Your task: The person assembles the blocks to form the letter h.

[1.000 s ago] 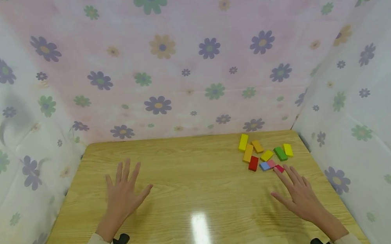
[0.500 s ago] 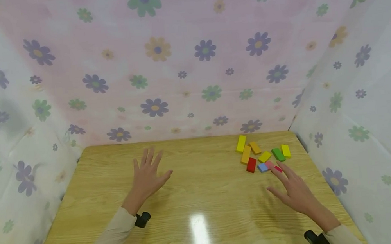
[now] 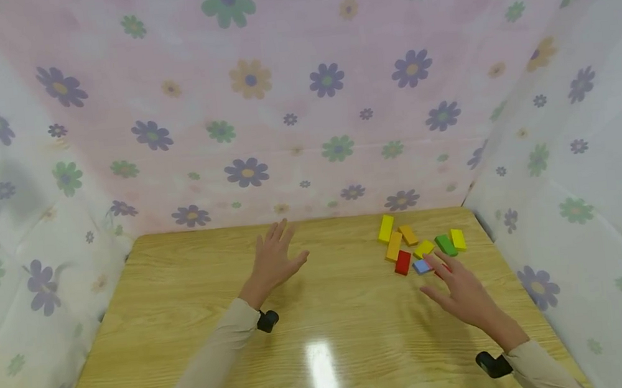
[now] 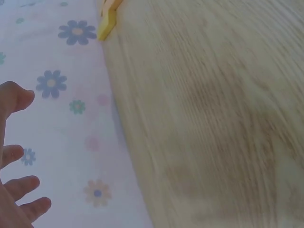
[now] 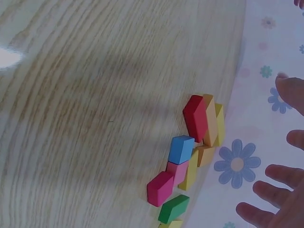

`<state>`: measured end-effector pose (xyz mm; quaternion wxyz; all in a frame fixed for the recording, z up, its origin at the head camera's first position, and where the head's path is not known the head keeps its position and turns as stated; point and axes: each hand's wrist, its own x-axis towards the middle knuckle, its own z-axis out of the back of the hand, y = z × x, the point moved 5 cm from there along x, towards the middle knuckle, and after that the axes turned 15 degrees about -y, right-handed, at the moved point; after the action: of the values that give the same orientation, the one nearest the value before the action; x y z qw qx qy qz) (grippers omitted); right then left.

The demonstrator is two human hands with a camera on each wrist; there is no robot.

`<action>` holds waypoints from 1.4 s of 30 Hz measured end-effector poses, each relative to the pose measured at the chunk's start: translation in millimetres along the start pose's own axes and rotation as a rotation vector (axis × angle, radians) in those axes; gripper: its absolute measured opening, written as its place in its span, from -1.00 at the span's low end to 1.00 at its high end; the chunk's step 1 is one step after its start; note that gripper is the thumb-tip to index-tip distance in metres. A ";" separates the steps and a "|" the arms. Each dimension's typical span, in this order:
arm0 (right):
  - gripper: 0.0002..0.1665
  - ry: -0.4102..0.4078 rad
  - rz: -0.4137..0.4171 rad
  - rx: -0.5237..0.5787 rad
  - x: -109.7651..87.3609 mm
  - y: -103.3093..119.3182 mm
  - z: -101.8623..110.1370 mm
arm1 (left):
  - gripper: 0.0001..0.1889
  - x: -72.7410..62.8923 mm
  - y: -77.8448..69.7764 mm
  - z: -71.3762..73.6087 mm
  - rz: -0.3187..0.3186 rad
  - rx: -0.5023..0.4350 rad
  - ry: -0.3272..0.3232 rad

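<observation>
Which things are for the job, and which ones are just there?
Probably for the job:
red block, blue block, green block, pink blocks, orange blocks, yellow blocks, right hand near them, left hand

Just there:
table, flowery cloth, black wrist gadgets

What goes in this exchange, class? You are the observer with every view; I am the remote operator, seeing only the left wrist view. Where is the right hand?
Observer: The head view shows the right hand at the right side of the table.
Operator: I see a yellow block near the top. Is there any blue block?
Observer: Yes, the right wrist view shows a blue block right next to a pink block.
Operator: And a green one?
Observer: Yes, in the head view a green block lies beside another yellow block.
</observation>
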<state>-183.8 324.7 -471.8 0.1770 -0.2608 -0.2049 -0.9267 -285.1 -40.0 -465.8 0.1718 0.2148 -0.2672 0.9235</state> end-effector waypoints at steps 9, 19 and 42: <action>-0.24 0.037 -0.032 0.012 13.1 -6.5 -11.2 | -0.36 25.8 -37.3 -38.9 -0.153 -0.066 0.028; -0.21 0.061 -0.050 0.015 23.4 -10.6 -30.6 | -0.43 39.1 -60.8 -83.5 -0.142 -0.137 0.072; -0.26 0.139 -0.130 0.069 45.7 -34.4 -55.3 | -0.51 60.0 -98.0 -161.5 0.021 -0.223 0.321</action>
<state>-258.1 317.9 -499.4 0.1390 -0.1758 -0.2406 -0.9444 -342.9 142.0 -518.9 0.2254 0.0413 -0.3394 0.9123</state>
